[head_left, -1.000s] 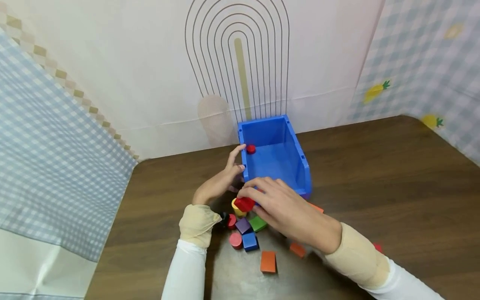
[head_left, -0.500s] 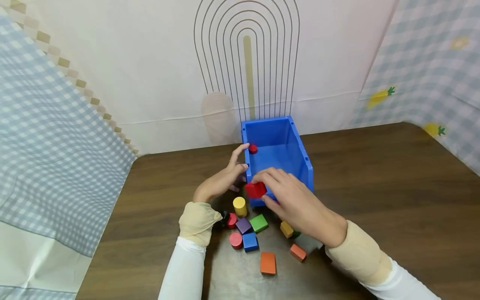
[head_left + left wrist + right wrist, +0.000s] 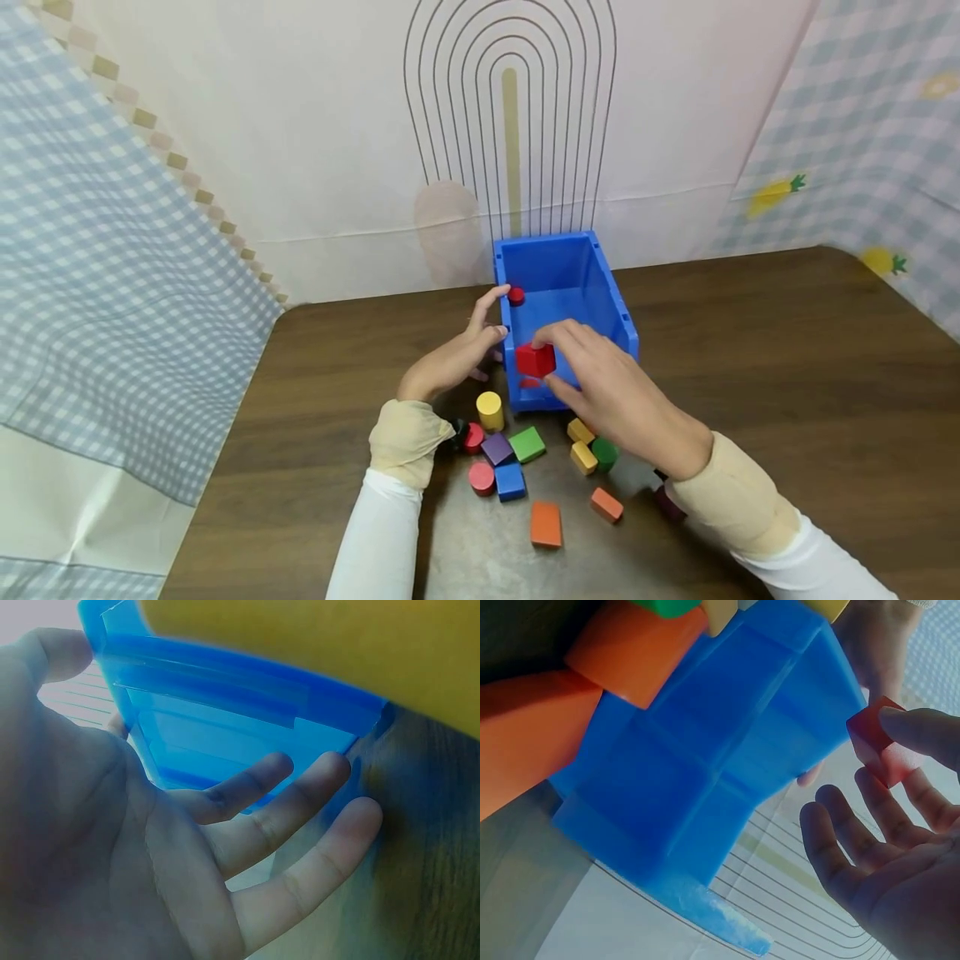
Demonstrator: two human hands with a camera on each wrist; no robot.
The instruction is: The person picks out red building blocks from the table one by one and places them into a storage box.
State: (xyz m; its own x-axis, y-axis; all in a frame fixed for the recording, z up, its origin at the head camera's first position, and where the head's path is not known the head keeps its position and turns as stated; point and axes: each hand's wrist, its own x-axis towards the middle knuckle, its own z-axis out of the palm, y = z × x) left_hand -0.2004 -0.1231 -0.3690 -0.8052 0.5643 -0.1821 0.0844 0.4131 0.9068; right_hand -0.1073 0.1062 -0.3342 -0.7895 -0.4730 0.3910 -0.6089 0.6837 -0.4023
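My right hand (image 3: 615,387) pinches a red block (image 3: 535,360) between thumb and fingers, over the front part of the blue bin (image 3: 630,333). In the right wrist view the red block (image 3: 883,742) sits at the tips of the thumb and fingers. My left hand (image 3: 461,350) touches the bin's left rim with its fingertips. Its fingers (image 3: 315,862) are spread and loosely bent beside the bin wall in the left wrist view, holding nothing. Inside the bin, a small red round block (image 3: 517,296) lies by the left wall.
Near the bin's front lie a yellow cylinder (image 3: 490,411), green block (image 3: 527,444), purple block (image 3: 497,449), blue block (image 3: 510,482) and orange block (image 3: 546,523). Yellow blocks (image 3: 583,457) and a green cylinder (image 3: 604,453) lie right of them. A patterned cloth wall (image 3: 352,167) stands behind.
The right hand has carried the red block forward and right, from above the yellow cylinder to over the bin. The left hand stays at the rim. The head view has shifted slightly.
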